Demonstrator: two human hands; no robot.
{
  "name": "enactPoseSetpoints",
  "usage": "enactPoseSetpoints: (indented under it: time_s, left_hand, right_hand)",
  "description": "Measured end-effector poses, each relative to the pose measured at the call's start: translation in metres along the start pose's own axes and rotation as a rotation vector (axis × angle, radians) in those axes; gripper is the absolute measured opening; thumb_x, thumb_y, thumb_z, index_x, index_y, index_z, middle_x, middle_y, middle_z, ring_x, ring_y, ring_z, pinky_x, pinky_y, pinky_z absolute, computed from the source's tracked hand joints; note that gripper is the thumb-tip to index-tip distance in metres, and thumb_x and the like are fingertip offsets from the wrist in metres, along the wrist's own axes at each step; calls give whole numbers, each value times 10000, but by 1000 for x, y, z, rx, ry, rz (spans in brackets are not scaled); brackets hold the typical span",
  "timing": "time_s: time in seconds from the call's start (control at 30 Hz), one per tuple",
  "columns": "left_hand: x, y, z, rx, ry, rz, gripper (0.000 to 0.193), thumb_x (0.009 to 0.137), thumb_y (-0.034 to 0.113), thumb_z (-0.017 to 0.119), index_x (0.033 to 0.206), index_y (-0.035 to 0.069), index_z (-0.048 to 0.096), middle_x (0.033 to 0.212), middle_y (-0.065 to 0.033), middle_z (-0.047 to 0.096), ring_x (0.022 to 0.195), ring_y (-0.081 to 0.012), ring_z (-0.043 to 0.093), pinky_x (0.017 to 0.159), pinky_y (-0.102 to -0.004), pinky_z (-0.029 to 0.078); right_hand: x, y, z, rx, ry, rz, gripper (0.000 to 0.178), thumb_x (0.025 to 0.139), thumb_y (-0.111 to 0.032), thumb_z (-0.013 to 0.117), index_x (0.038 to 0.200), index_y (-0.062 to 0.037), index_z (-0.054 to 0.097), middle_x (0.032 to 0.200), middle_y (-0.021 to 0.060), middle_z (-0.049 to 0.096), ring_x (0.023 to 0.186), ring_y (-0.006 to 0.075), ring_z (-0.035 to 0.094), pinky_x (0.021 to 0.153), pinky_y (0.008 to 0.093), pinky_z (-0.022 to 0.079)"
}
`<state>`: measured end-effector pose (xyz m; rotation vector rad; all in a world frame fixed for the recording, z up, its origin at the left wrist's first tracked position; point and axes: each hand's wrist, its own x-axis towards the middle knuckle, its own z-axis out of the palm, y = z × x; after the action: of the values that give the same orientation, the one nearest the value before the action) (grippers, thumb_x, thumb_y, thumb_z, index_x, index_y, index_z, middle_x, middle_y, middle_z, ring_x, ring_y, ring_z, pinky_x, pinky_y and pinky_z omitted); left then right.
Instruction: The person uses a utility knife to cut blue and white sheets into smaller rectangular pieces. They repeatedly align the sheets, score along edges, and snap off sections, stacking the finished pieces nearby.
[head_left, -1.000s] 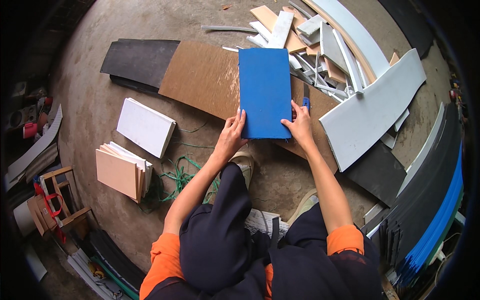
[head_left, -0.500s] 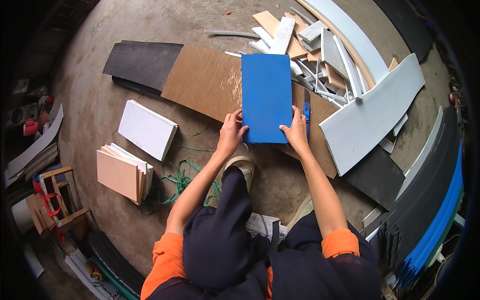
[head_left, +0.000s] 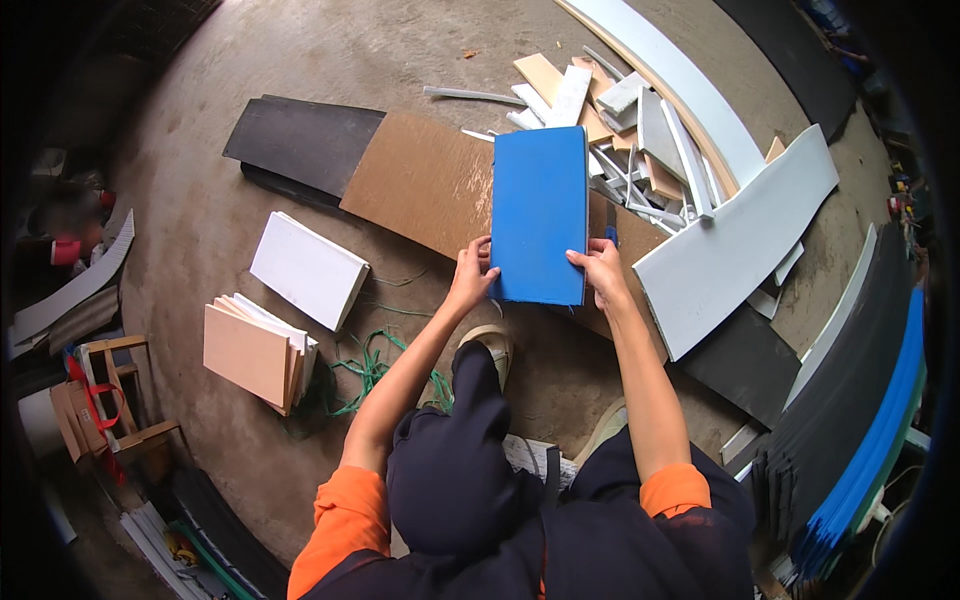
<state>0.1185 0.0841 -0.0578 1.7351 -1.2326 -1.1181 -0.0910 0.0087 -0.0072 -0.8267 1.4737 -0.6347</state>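
Both hands grip a rectangular blue sheet [head_left: 540,215], which looks like foam board or a thin stack of it. My left hand [head_left: 472,273] is closed on its lower left edge, thumb on top. At the lower right corner, my right hand [head_left: 600,272] pinches it the same way, fingers partly hidden underneath. The blue piece is over a long brown board [head_left: 425,180] with a worn patch. Beside my right hand, a small part of a blue-handled tool [head_left: 611,234] shows; the rest is covered.
White blocks of sheets [head_left: 308,268] and beige-and-white ones [head_left: 250,345] stand to the left, near tangled green twine [head_left: 370,375]. White and beige offcuts [head_left: 625,120] are heaped beyond the board. A large pale sheet [head_left: 735,240] lies right, with black and blue sheets [head_left: 875,420] stacked farther right.
The blue sheet has tilted slightly, so its right side edge now shows. My right hand covers more of the blue-handled tool. The whole view has shifted a little.
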Motion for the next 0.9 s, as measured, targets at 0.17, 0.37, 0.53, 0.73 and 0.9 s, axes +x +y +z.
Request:
enactPoseSetpoints:
  time_s: [0.17, 0.37, 0.53, 0.73, 0.9]
  left_hand:
    - [-4, 71, -7, -464, 153, -374, 832, 749, 208, 684, 1340, 72, 114, 1217, -201, 379, 974, -237, 500, 779, -360, 474]
    - [-26, 149, -21, -939, 53, -125, 630, 789, 167, 635, 1259, 38, 236, 1132, -123, 462, 960, -203, 540, 794, -338, 489]
    - [-25, 135, -38, -871, 95, -81, 487, 800, 138, 596, 1207, 25, 355, 1094, -82, 501, 908, -166, 560, 775, -307, 491]
    - [-3, 44, -98, -664, 59, -199, 445, 800, 167, 557, 1216, 81, 427, 983, 13, 550, 743, -57, 536, 656, -216, 452]
    - [4, 0, -115, -492, -91, -278, 549, 818, 156, 551, 1321, 89, 342, 1145, -47, 523, 982, -126, 533, 778, -254, 466]
  right_hand:
    - [-23, -39, -4, 358, 5, -50, 375, 759, -65, 647, 1058, 28, 442, 958, 126, 575, 841, 198, 575, 729, 333, 483]
    - [-51, -74, 17, 604, -99, -248, 356, 758, -54, 654, 1041, 35, 455, 1013, 139, 549, 916, 219, 555, 816, 361, 460]
    - [-70, -70, 15, 586, -252, -182, 463, 786, -143, 653, 1118, 34, 383, 1043, 126, 523, 944, 209, 537, 833, 345, 449]
    - [-38, -4, -31, 290, 127, -230, 391, 848, -223, 563, 1131, 0, 410, 1019, 100, 489, 897, 174, 517, 803, 313, 455]
    - [11, 25, -37, -246, 378, -530, 309, 806, -99, 587, 1095, -11, 521, 1024, 115, 521, 904, 214, 543, 790, 310, 457]
